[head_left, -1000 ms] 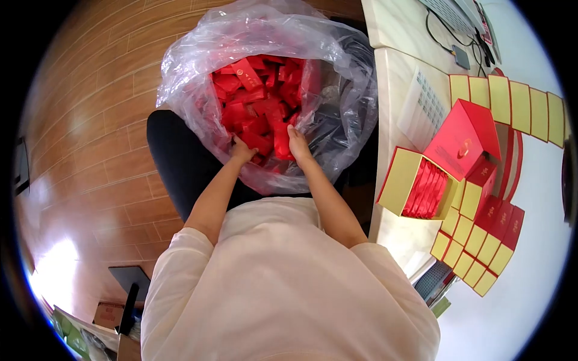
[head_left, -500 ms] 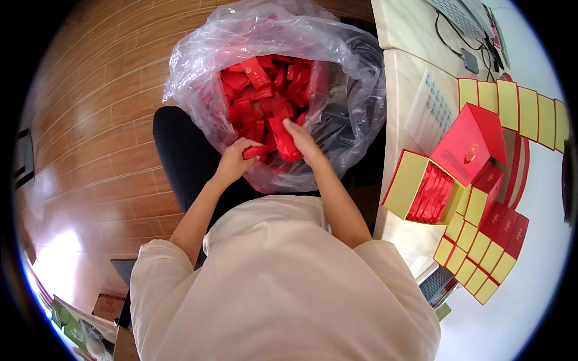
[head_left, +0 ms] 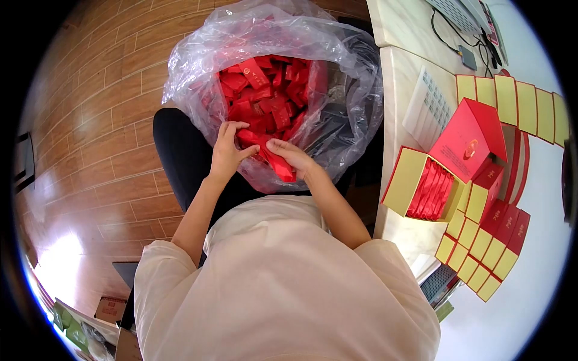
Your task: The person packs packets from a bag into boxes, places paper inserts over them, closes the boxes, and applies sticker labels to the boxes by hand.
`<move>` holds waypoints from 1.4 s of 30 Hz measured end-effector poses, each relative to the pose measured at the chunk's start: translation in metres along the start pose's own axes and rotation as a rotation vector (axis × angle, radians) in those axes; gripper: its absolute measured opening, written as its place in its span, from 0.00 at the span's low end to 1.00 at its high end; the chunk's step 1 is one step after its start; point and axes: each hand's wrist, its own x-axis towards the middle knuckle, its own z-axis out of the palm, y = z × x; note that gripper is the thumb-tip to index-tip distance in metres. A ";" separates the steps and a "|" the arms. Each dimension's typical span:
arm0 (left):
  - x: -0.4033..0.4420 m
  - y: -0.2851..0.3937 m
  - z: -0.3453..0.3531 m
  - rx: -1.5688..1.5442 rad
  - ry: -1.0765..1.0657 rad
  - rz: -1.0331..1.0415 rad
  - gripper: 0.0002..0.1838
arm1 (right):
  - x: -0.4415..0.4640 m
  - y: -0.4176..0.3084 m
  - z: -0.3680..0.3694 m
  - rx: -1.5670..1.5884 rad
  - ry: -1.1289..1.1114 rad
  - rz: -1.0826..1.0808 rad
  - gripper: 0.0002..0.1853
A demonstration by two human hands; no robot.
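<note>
A clear plastic bag [head_left: 201, 63] stands in front of me, filled with small red packets [head_left: 253, 96] that bear gold print. Over its near edge, my right hand [head_left: 293, 159] grips a few red packets [head_left: 278, 163], thumb on top; their exact number is hidden. Beside it, on the left, is my left hand [head_left: 227, 153], its thumb and fingers spread apart around the edge of the packet pile. The left thumb's tip lies close to the packets in my right hand; whether they touch I cannot tell.
On the table [head_left: 400, 72] at right stands an open red and gold box [head_left: 400, 186] holding a row of red packets. Several closed boxes [head_left: 481, 243] are stacked beside it, and more [head_left: 506, 99] stand behind. A white sheet-like tray [head_left: 427, 105], cables and a keyboard lie farther back.
My left hand has opened its fingers and moved slightly up, leaving the packet it pinched. My right hand has come left and down with its packets, toward the left hand.
</note>
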 end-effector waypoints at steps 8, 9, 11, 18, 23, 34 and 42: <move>-0.024 -0.004 0.029 -0.320 -0.023 0.042 0.23 | 0.006 0.021 0.022 0.204 0.012 -0.064 0.17; -0.026 0.004 0.035 -0.396 -0.005 -0.012 0.20 | 0.008 0.026 0.025 0.257 0.025 -0.066 0.18; -0.024 0.020 0.037 -0.253 -0.011 0.133 0.20 | 0.007 0.033 0.024 0.343 0.014 -0.075 0.17; -0.001 0.038 0.015 -0.008 -0.272 0.360 0.26 | 0.003 0.021 0.001 0.354 0.014 -0.033 0.18; -0.007 0.030 0.028 -0.378 -0.180 0.125 0.27 | -0.007 -0.005 0.013 0.291 0.174 -0.094 0.16; -0.013 0.038 0.035 -1.459 -0.265 -0.829 0.27 | 0.014 0.000 0.016 -0.144 0.285 -0.362 0.14; -0.043 0.008 0.060 -0.886 -0.106 -0.816 0.34 | 0.060 0.064 0.030 -0.312 0.765 -0.346 0.11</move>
